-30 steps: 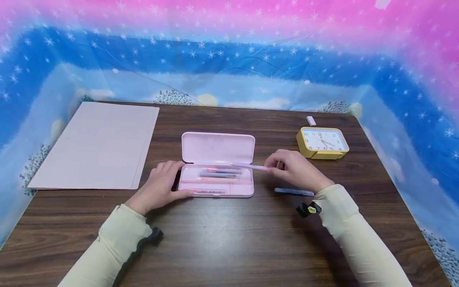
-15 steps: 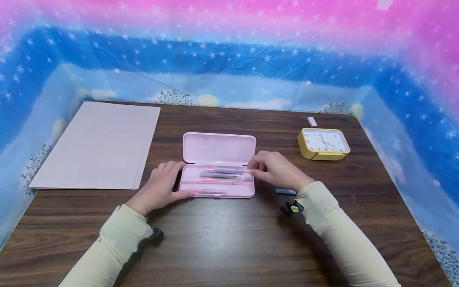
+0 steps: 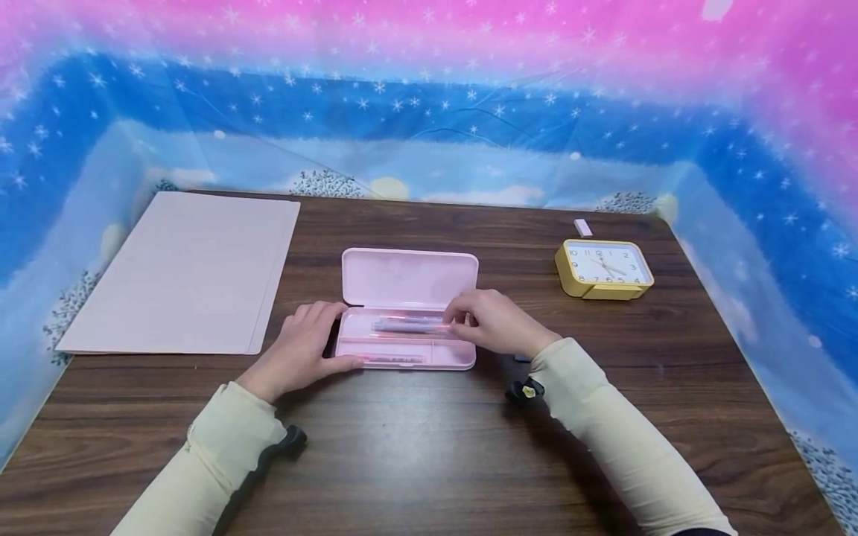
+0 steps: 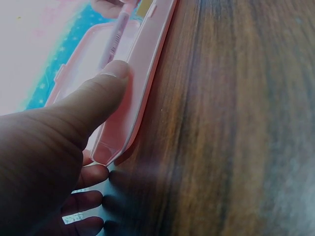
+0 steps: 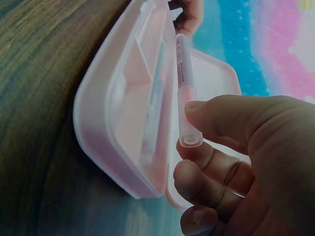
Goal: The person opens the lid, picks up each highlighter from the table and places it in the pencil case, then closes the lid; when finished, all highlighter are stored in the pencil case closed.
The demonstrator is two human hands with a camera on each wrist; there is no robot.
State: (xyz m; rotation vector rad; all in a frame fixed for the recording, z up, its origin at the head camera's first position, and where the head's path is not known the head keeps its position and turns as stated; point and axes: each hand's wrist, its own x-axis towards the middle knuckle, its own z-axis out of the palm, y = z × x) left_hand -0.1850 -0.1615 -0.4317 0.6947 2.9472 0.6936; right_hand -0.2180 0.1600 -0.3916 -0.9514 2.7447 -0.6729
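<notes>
An open pink pencil case [image 3: 410,278] lies on the dark wooden table, its lid tipped back. My left hand [image 3: 302,348] holds the case's left end, the thumb over the front edge and the fingers around the far side. Above the rear compartment, my right hand [image 3: 496,321] pinches a slim pen [image 5: 186,73] with a pinkish cap between thumb and forefinger. Several pens [image 3: 405,327] lie in that compartment, partly hidden by the right fingers. A pink pen [image 3: 395,359] lies in the front compartment. Only the tip of a blue pen [image 3: 522,359] shows beside the right wrist.
A large pale pink folder [image 3: 181,275] lies flat on the left. At the back right stands a yellow clock [image 3: 605,269], with a small eraser [image 3: 582,228] behind it. A patterned cloth [image 3: 429,112] surrounds the table's back and sides.
My right hand has moved left with the pen, from beyond the case's right end to over the rear compartment. The right forearm now covers most of the blue pen. My left hand stays put.
</notes>
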